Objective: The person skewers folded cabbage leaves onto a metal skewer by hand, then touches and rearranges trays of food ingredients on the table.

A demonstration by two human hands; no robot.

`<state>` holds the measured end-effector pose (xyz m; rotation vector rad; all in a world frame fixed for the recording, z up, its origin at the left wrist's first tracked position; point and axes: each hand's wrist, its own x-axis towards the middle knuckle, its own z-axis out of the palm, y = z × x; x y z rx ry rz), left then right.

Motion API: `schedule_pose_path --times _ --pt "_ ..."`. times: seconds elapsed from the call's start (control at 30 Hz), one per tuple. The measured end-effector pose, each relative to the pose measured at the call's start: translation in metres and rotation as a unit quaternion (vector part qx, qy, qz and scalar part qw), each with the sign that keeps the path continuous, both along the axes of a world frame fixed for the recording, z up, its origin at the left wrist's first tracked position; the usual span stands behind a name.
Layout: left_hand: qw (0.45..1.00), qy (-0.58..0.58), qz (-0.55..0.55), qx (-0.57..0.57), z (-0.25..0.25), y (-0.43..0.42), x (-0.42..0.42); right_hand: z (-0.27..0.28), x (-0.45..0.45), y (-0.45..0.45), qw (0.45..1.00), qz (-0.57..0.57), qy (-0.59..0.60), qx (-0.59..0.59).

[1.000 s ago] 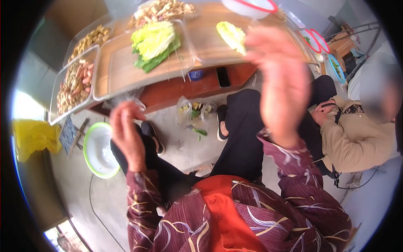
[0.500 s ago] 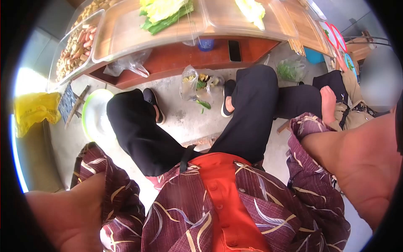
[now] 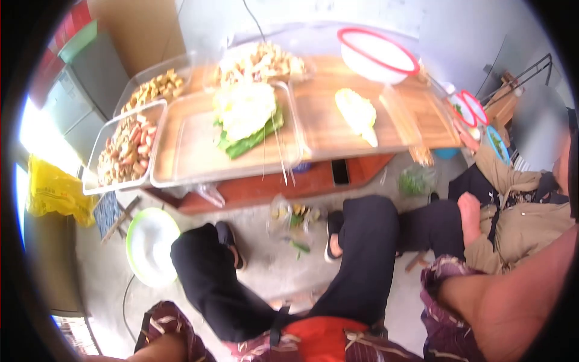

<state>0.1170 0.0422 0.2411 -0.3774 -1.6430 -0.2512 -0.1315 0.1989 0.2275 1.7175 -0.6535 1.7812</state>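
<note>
Fingers of both hands lie beyond the frame, so whether they are spread, pressed together or pinching something cannot be told. Only the left wrist [image 3: 169,347] shows at the bottom edge, and the near part of the right hand [image 3: 526,295] runs out at the right edge, blurred.

Well ahead of both hands, on the tabletop [image 3: 325,72], a pale leaf [image 3: 357,114] lies flat, nearer the right hand's side. Its long axis slants slightly; the broad yellowish end points away and the narrow white end points toward the wearer.

Left of it, also far from the fingers, a leaf stack [image 3: 246,114] rests in a clear tray [image 3: 184,139]. Its green underside runs obliquely, from near left to far right. Thin sticks [image 3: 282,158] reach from around the stack toward the wearer.

Forward of the left wrist stands a green-rimmed basin [image 3: 152,250] on the floor. Just beside the right hand sits a co-worker, a tan sleeve [image 3: 487,250] close by.
</note>
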Motion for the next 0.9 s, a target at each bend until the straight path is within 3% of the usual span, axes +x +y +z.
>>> schedule_pose_path --times 0.43,0.5,0.57,0.63,0.73,0.8,0.83,0.9 --pt "0.995 0.069 -0.061 0.027 -0.015 0.001 -0.024 0.015 -0.003 0.041 0.994 -0.045 -0.103 0.008" --pt "0.991 0.094 -0.072 0.056 -0.025 -0.001 -0.041 -0.005 -0.015 0.041 0.979 -0.062 -0.177 0.078" --pt "0.987 0.089 -0.07 0.113 -0.041 -0.001 -0.066 -0.044 -0.039 0.038 0.928 -0.178 -0.199 0.262" --pt "0.981 -0.007 -0.022 0.195 -0.066 -0.002 -0.088 -0.091 -0.053 0.016 0.885 -0.102 -0.334 0.308" --pt "0.945 -0.219 0.008 0.245 -0.111 -0.004 -0.134 -0.153 -0.082 0.01 0.86 -0.251 -0.251 0.366" --pt "0.888 -0.338 -0.046 0.307 -0.145 -0.007 -0.162 -0.182 -0.09 0.013 0.834 -0.3 -0.222 0.406" --pt "0.899 -0.355 -0.052 0.251 -0.156 -0.009 -0.173 -0.198 -0.091 0.01 0.845 -0.336 -0.193 0.37" --pt "0.9 -0.395 -0.046 0.178 -0.176 -0.014 -0.19 -0.204 -0.09 0.013 0.826 -0.352 -0.169 0.406"
